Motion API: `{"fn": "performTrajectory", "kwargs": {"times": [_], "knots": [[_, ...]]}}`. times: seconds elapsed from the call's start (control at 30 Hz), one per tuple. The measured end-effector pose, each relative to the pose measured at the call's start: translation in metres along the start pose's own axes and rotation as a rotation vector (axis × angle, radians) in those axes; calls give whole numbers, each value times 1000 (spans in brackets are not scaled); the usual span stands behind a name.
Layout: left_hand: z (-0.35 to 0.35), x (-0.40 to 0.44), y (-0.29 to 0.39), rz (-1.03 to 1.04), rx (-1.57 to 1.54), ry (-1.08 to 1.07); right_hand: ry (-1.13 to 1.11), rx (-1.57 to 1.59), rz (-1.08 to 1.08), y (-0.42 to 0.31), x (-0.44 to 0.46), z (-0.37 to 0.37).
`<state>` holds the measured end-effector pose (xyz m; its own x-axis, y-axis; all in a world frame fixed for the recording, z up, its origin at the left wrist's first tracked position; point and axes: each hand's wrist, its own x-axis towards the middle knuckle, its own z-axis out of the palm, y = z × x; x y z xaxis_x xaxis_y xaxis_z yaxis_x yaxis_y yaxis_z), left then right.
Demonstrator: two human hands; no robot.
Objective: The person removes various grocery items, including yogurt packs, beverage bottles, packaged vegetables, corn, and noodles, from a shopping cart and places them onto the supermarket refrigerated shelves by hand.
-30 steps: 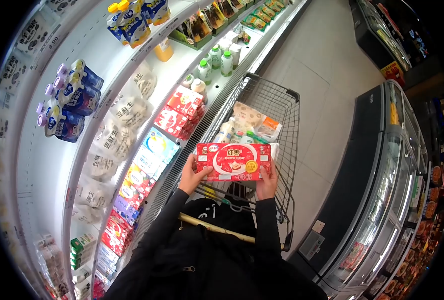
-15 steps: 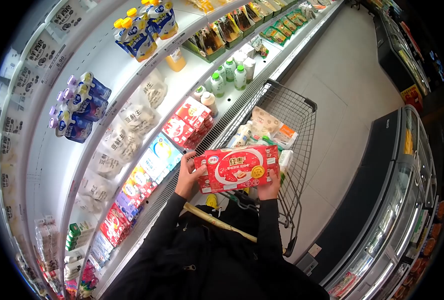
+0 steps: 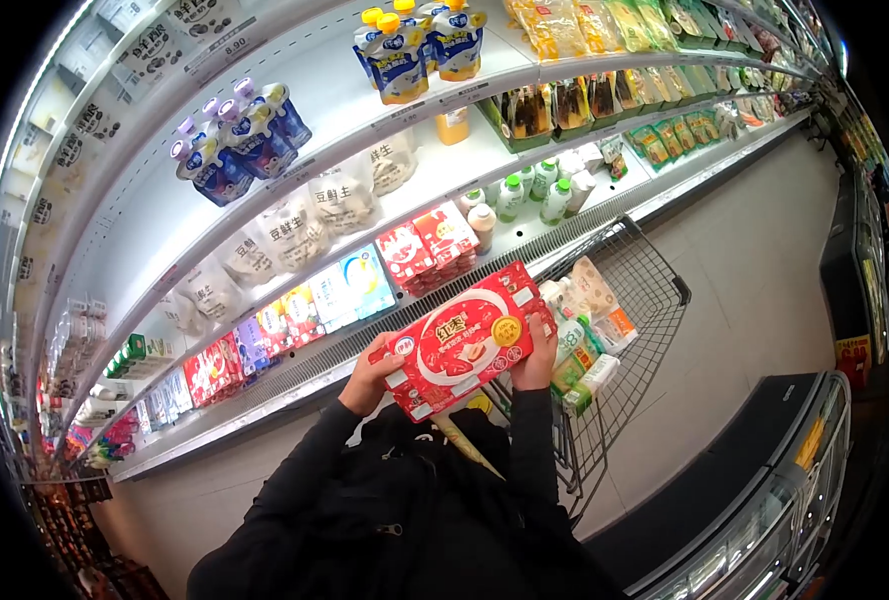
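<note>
A red carton multipack (image 3: 462, 338) with white and gold printing is held up before my chest, tilted so its right end is higher. My left hand (image 3: 370, 374) grips its left end, closed around the edge. At the right end my right hand (image 3: 536, 358) is closed on the carton too. Behind and to the right of it stands a wire shopping cart (image 3: 633, 392). In the cart lie a beige bag (image 3: 593, 287), a green-and-white package (image 3: 576, 366) and a white box (image 3: 594, 383). The pack covers part of the cart.
A refrigerated shelf (image 3: 340, 330) runs along the left and back. It carries similar red packs (image 3: 428, 246), bagged goods (image 3: 295, 230), green-capped bottles (image 3: 556, 200) and spouted pouches (image 3: 397, 62). Low glass-topped freezers (image 3: 765, 500) stand at the right, across a tiled floor (image 3: 745, 250).
My view has turned toward the left, so the shelves and cart sit differently. The carton pack, level before, is now tilted with its right end raised. Both hands keep hold of it.
</note>
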<state>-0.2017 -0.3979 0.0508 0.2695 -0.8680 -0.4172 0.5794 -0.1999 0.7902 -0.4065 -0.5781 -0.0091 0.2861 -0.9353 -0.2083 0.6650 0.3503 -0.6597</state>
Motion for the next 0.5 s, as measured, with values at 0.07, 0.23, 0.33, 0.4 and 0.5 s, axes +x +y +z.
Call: {"fn": "performTrajectory", "kwargs": {"times": [0.07,0.23,0.33,0.4,0.5], "knots": [[-5,-11,2,30,-101,71,-34,-23,94,9,12,24],[-13,-23,7,33,-212,236,-368,-253,223,44,41,71],[-14,-18,9,8,-224,296,-463,-363,292,71,58,79],[-24,-8,3,-4,-203,308,-472,-424,364,89,72,78],[-31,7,-8,-15,-240,361,-466,-495,452,113,88,67]]}}
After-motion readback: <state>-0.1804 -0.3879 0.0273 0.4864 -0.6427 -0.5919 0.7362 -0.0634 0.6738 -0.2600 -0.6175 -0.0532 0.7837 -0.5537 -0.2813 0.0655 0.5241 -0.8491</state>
